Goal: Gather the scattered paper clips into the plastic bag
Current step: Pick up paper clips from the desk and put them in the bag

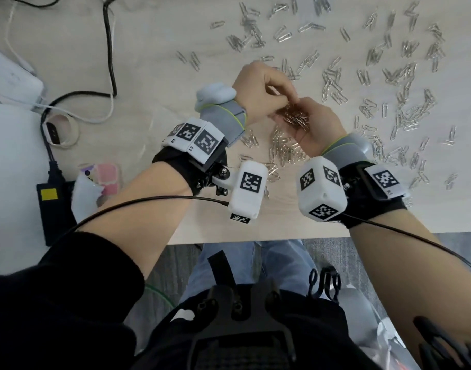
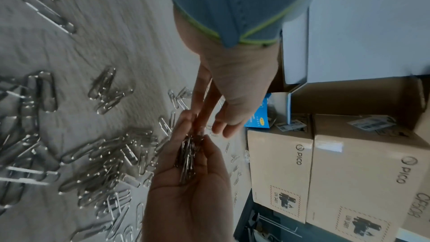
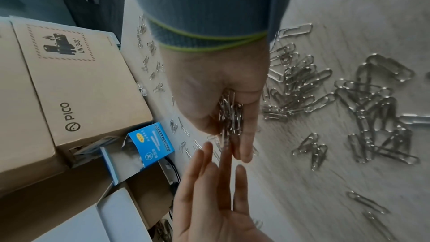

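Observation:
Silver paper clips (image 1: 405, 76) lie scattered over the light wooden table (image 1: 162, 62), with a denser heap (image 1: 282, 150) just below my hands. My right hand (image 1: 309, 116) is cupped palm up above the table and grips a bunch of clips (image 1: 296, 118) (image 2: 188, 159) (image 3: 230, 115). My left hand (image 1: 287, 102) reaches in from the left, its straight fingers (image 3: 209, 168) touching the bunch. Clear plastic (image 1: 386, 340), perhaps the bag, shows at the lower right by my lap.
Black and white cables (image 1: 110, 57), a black adapter (image 1: 55, 206), a tape roll (image 1: 62, 130) and a pink object (image 1: 106, 177) crowd the table's left side. Cardboard boxes (image 2: 349, 172) and a blue clip box (image 3: 151, 143) stand beyond the far edge. The table's front edge (image 1: 255, 237) is near my wrists.

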